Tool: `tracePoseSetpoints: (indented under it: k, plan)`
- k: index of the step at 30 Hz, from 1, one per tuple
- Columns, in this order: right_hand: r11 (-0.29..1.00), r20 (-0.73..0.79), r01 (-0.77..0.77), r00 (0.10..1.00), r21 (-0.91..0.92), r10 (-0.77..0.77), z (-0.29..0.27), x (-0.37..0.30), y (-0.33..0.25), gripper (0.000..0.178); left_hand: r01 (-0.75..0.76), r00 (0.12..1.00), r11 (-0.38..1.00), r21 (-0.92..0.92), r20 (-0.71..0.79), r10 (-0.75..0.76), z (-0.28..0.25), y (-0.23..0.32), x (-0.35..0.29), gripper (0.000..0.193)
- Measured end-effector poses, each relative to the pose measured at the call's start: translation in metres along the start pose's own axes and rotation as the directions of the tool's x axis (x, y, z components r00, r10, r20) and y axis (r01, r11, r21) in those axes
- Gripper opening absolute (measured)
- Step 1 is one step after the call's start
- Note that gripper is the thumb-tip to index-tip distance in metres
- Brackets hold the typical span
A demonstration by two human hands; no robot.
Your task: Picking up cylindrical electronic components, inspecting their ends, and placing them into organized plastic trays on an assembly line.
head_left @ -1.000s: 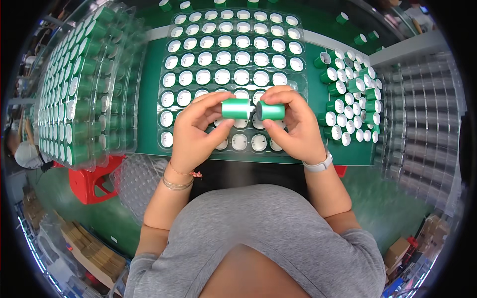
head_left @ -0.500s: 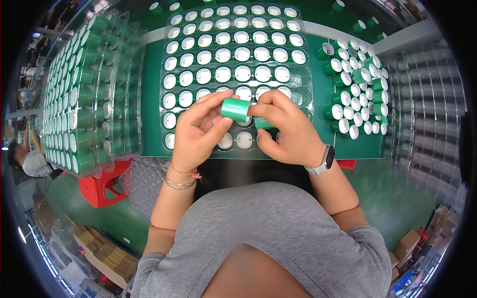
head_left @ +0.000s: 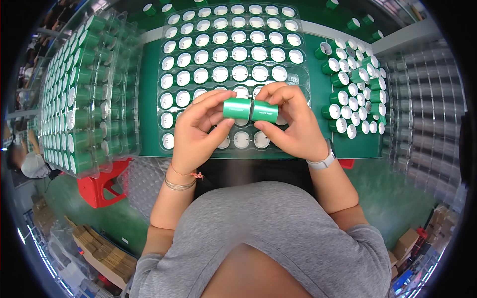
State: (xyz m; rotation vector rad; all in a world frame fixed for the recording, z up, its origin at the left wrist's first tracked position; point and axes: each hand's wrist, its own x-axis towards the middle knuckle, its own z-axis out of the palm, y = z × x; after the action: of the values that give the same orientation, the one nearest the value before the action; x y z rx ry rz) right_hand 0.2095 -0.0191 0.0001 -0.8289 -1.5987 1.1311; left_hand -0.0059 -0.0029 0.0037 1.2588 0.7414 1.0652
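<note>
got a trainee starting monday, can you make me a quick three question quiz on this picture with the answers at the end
1. Open question: what do the left hand and right hand each hold?
2. True or false: the loose green-and-white cylinders stand to the right of the clear plastic tray.
3. Multiple choice: what colour is the plastic stool at lower left?
a) blue
b) red
c) yellow

Key: 1. one green cylinder in the left, another green cylinder in the right; 2. true; 3. b
</note>
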Motion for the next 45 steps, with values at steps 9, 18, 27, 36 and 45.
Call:
tracePoseSetpoints:
  k: [9, 18, 27, 36, 45]
  plan:
    - [0.994, 0.035, -0.037, 0.999, -0.1, 0.041, -0.001, -0.001, -0.002, 0.043, -0.042, 0.999, 0.995, 0.086, -0.004, 0.042, 0.001, -0.001, 0.001, 0.044]
    - [0.982, 0.05, -0.012, 0.998, -0.186, 0.022, -0.003, 0.001, -0.003, 0.032, -0.036, 0.999, 0.996, 0.086, -0.027, 0.039, 0.003, -0.001, -0.001, 0.042]
    - [0.93, -0.134, -0.345, 0.935, -0.123, 0.329, 0.004, 0.003, -0.018, 0.016, 0.241, 0.961, 0.967, 0.086, -0.164, -0.225, 0.007, 0.007, 0.009, 0.022]
    - [0.915, -0.181, -0.403, 0.9, -0.006, 0.396, 0.004, 0.006, -0.017, 0.022, 0.364, 0.928, 0.924, 0.118, -0.138, -0.347, 0.01, 0.013, 0.019, 0.02]
    - [0.937, -0.215, -0.146, 0.951, 0.318, 0.221, 0.001, 0.002, -0.002, 0.03, 0.073, 0.989, 0.996, 0.058, -0.134, -0.065, 0.007, -0.003, 0.007, 0.037]
